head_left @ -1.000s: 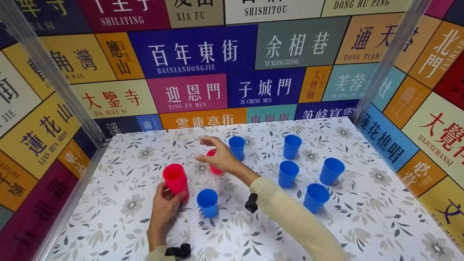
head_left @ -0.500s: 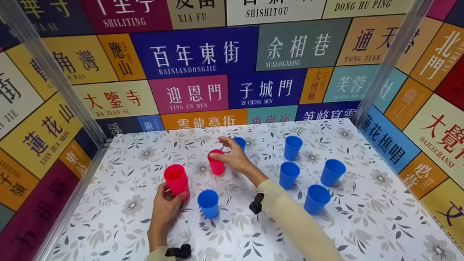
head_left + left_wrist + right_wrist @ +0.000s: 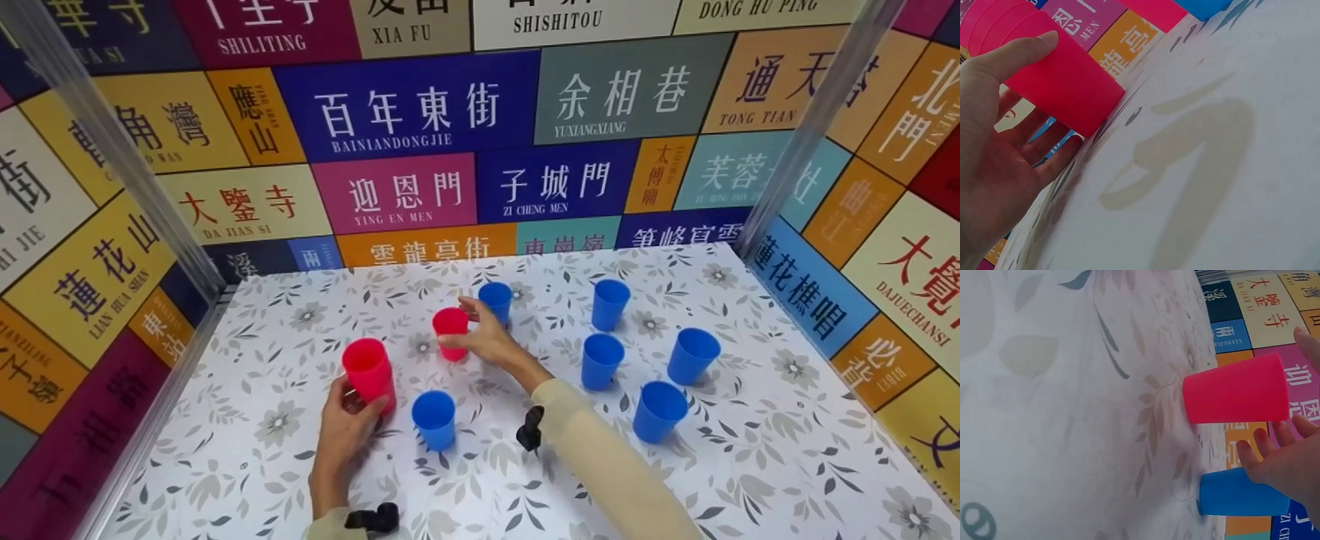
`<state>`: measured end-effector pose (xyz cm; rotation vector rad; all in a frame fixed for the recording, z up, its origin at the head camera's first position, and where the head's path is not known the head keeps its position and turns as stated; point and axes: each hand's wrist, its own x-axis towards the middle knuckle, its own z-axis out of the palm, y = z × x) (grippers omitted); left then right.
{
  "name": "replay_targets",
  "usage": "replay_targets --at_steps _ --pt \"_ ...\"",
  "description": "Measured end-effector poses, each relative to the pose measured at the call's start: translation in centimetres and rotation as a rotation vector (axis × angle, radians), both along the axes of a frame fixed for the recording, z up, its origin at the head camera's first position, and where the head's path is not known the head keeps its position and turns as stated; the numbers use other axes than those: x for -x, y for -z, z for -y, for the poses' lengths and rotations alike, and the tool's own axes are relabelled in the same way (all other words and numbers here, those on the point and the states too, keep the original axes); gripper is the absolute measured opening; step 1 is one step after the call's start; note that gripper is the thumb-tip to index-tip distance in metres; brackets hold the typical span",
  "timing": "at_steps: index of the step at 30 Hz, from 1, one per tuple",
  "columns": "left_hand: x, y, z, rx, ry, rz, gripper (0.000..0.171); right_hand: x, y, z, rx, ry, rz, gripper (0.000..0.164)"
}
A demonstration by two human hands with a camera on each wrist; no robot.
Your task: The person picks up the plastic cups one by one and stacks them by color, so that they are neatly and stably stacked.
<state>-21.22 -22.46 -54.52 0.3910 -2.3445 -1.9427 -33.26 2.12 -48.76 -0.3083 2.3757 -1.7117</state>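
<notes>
My left hand grips a stack of nested red plastic cups, thumb on the near side. In the left wrist view several rims show on the red stack, its base at the tabletop, with the fingers partly behind it. My right hand is at the right side of a single upright red cup. In the right wrist view, thumb and fingers are spread around the upper part of that red cup; contact is hard to tell. A blue cup stands just behind the right hand.
One blue cup stands between the two arms at the front. Several more blue cups, such as the nearest one, stand upright on the right half. A floral cloth covers the table, and lettered panels wall it in.
My right hand has moved right and down, from in front of the single red cup to its right side. The left hand keeps its grip on the red stack in place.
</notes>
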Motion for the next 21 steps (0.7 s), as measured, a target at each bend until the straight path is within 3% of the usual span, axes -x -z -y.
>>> replay_targets --at_steps 10,21 --pt "-0.1 0.5 -0.2 -0.011 0.003 -0.035 0.064 -0.2 1.1 0.7 -0.01 0.021 0.069 0.09" --pt "0.1 0.4 -0.1 0.002 0.006 -0.018 0.068 0.4 1.5 1.0 0.039 0.115 0.061 0.072"
